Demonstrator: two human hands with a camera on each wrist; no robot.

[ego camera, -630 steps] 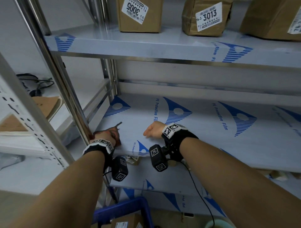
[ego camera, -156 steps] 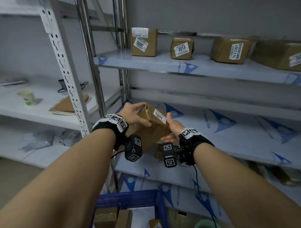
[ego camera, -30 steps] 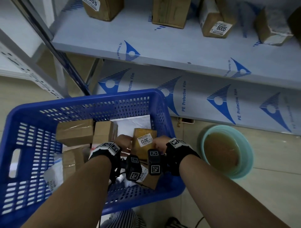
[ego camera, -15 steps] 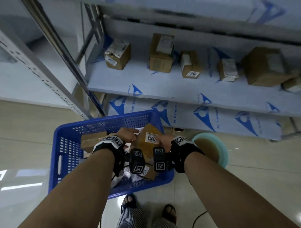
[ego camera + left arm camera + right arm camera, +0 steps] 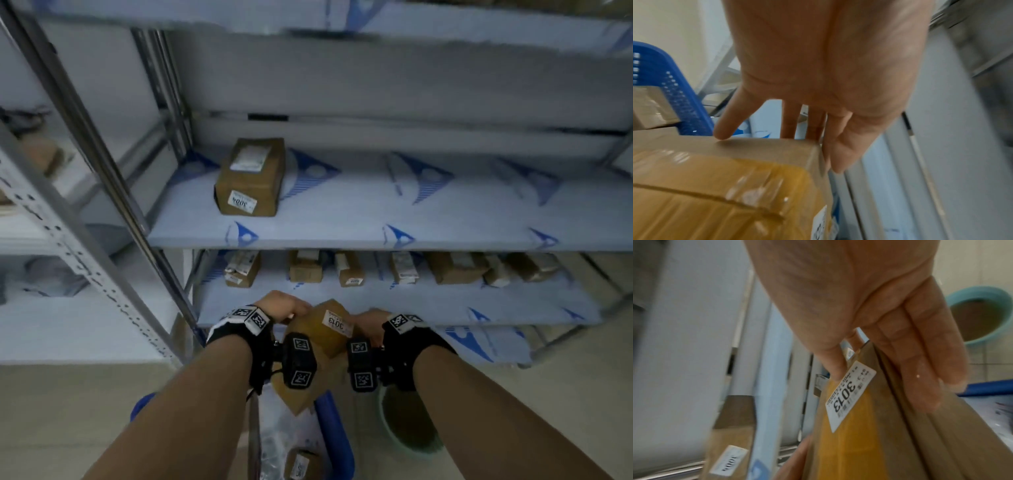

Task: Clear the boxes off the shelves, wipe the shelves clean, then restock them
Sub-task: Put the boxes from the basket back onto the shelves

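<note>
Restocking is judged to be the step in hand: a taped cardboard box (image 5: 317,337) labelled 3013 is carried between both hands, in front of the lower shelf (image 5: 445,301) and above the blue basket (image 5: 337,442) on the floor. The left hand (image 5: 279,306) is laid against one side, its fingers (image 5: 789,120) held straight past the far top edge rather than curled. The right hand (image 5: 368,323) presses the opposite side with straight fingers (image 5: 920,344), the thumb set by the label (image 5: 850,396). Such a two-sided, flat-handed grip is probably chosen because the box is too wide for one hand. The box is held tilted, one corner pointing down.

On the middle shelf (image 5: 342,219) one box marked 3004 (image 5: 251,178) is stood at the left end, the room to its right presumably being left for the carried box. A row of boxes is lined up on the lower shelf. A green basin (image 5: 409,425) of murky water is kept beside the basket.

Compared with half a second ago, the box has been raised from inside the basket, and the middle shelf is now taken in by the head view.
</note>
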